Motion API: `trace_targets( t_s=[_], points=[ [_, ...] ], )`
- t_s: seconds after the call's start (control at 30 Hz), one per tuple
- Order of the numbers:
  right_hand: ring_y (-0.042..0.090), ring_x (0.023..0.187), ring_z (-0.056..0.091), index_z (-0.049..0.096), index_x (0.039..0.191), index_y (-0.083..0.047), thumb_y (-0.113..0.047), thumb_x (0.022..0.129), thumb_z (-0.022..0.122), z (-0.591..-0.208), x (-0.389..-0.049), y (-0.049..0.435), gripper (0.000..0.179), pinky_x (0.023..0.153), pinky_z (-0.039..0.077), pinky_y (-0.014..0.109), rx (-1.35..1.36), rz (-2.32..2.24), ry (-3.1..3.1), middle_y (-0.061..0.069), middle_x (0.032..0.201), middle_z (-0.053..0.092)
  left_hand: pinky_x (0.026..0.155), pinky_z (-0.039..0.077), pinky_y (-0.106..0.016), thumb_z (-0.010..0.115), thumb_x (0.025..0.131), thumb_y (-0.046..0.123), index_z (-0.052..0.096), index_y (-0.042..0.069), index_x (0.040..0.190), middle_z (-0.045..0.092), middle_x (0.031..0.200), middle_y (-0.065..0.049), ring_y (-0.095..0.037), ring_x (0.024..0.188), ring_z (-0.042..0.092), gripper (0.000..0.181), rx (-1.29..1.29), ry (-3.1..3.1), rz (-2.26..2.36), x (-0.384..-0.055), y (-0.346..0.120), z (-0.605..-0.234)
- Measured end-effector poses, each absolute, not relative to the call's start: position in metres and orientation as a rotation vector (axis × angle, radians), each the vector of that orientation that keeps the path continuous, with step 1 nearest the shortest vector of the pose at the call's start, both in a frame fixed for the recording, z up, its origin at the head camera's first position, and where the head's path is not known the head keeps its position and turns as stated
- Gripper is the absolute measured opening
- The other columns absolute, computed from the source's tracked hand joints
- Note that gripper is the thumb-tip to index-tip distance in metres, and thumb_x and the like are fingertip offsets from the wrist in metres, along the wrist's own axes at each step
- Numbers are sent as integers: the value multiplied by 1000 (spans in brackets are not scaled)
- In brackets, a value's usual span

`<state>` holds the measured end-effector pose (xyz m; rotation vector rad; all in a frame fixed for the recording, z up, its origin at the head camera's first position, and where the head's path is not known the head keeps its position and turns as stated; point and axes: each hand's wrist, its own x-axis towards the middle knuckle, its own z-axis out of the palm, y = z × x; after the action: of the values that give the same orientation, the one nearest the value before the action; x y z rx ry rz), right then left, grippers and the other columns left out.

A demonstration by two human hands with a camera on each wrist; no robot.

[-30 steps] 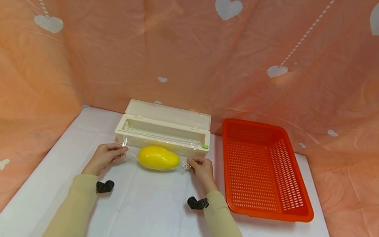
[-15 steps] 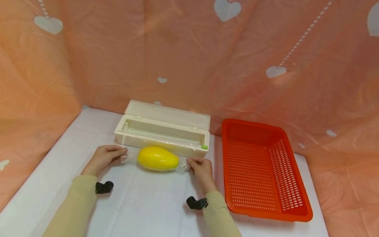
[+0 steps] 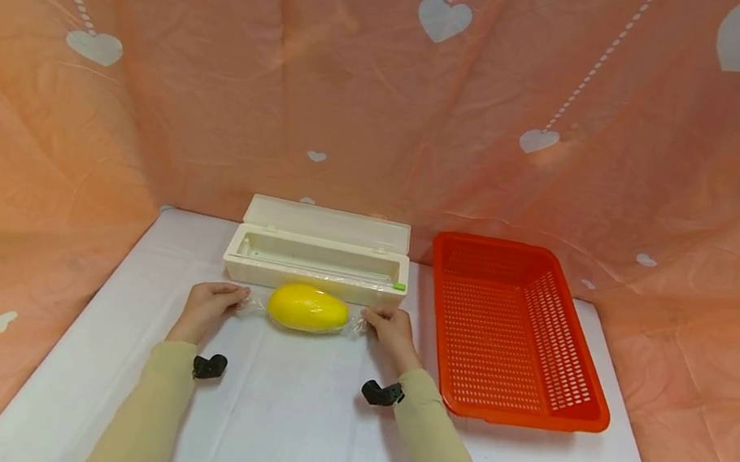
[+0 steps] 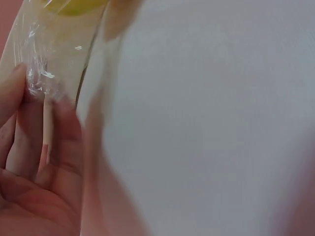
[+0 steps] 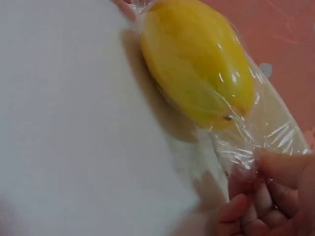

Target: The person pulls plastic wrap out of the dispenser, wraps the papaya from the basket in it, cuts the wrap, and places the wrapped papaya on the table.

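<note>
A yellow oval fruit [image 3: 307, 308], much like a mango, is wrapped in clear cling film and sits just in front of the cling film dispenser box. At the fruit's left end, my left hand [image 3: 208, 308] pinches the gathered cling film [image 4: 42, 73] between thumb and fingers. My right hand [image 3: 393, 336] pinches the bunched film [image 5: 238, 152] at the opposite end. The right wrist view shows a small dark spot on the fruit's near end, under the creased film. Both hands are level with the fruit, one on each side.
The long white dispenser box [image 3: 312, 285] stands behind the fruit, its lid [image 3: 328, 224] up, with a green slider [image 3: 399, 286] at the right of its front edge. A red perforated basket [image 3: 450, 406] stands to the right on the white table [image 3: 283, 430]. A pink heart-patterned cloth [image 3: 212, 112] hangs behind.
The film sheet that stretched up from my left hand toward the box no longer shows there. The fruit has shifted slightly left. My left forearm has moved a little right; both hands still pinch the film.
</note>
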<state>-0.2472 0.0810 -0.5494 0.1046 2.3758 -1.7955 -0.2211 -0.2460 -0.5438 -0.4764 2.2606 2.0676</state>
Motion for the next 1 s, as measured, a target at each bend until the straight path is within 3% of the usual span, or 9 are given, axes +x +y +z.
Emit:
trace_targets(
  t_s=[0.17,0.4,0.67,1.0],
  points=[
    [15,72,49,72,97,3,-19,92,63,-541,-243,84,24,60,41,22,115,-1798,2319,1,77,59,69,52,-17,67,91,15,60,-15,116,67,79,7,-5,72,60,40,-447,2248,2048,-219,-251,-544],
    [12,64,51,67,109,10,-1,90,57,-544,-241,87,24,55,41,19,79,-1898,2330,5,74,62,73,56,-24,58,96,7,51,-16,127,68,86,2,-6,73,64,39,-434,2084,2139,-214,-251,-542],
    [9,65,57,68,97,12,-1,87,63,-549,-239,88,17,58,46,18,227,-2008,2313,8,78,67,74,56,-26,59,94,0,50,-13,129,71,89,-2,-7,74,66,39,-388,2147,2140,-210,-251,-539],
    [8,62,56,67,97,13,1,86,64,-552,-237,89,17,54,45,19,264,-2023,2280,6,74,66,73,56,-25,62,92,2,53,-11,127,71,95,-9,-9,76,65,38,-454,2160,2125,-209,-250,-538]
  ],
)
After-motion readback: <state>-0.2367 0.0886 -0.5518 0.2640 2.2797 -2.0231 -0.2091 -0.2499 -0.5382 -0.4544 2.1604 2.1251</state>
